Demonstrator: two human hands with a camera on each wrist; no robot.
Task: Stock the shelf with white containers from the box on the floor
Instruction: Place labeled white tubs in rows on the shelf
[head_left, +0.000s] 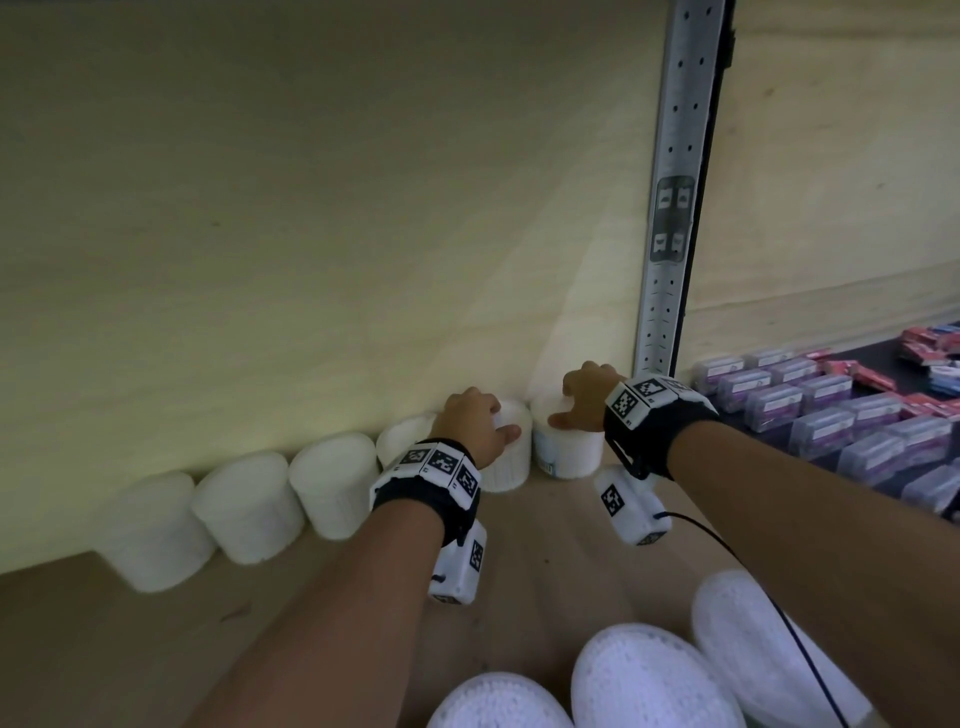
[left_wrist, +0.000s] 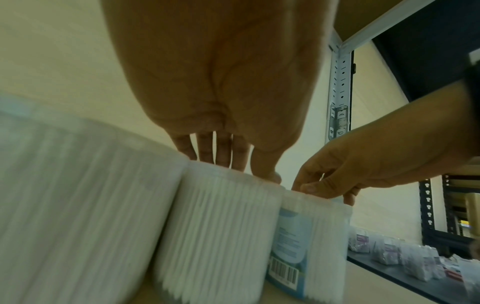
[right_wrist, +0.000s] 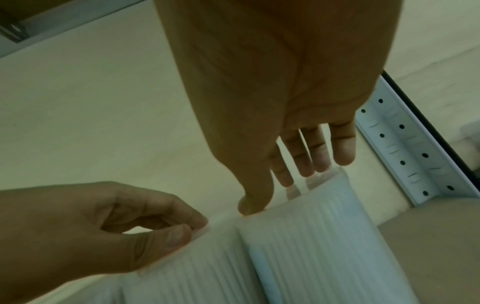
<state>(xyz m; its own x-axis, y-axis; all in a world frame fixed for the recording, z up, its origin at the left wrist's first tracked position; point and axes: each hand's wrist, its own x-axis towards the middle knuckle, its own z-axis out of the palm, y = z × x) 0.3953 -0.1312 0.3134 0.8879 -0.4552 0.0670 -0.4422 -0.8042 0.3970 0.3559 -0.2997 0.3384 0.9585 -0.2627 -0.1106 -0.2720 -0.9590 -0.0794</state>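
Overhead and behind, pale plywood back panel (head_left: 311, 208) filling most of the head view, meeting a light wooden shelf board (head_left: 130, 649) below. Further right, a perforated grey metal upright post (head_left: 670, 208), and beyond it a dark shelf (head_left: 883, 358) with rows of small clear purple-labelled packs (head_left: 831, 415). Along the far edge of the board, against the panel, a row of white ribbed cylindrical containers (head_left: 244, 509), side by side and touching. At the near edge, three more round white dotted lids (head_left: 649, 680). At the right end of the row, left hand (head_left: 475, 423) gripping the top rim of one white container (left_wrist: 215, 226), fingers and thumb curled over it; right hand (head_left: 587, 397) likewise pinching the top of the neighbouring, rightmost container with a pale blue barcode label (left_wrist: 309, 242). Both containers upright, touching each other. Black wristbands with square-patterned markers (head_left: 441, 465) on both wrists.
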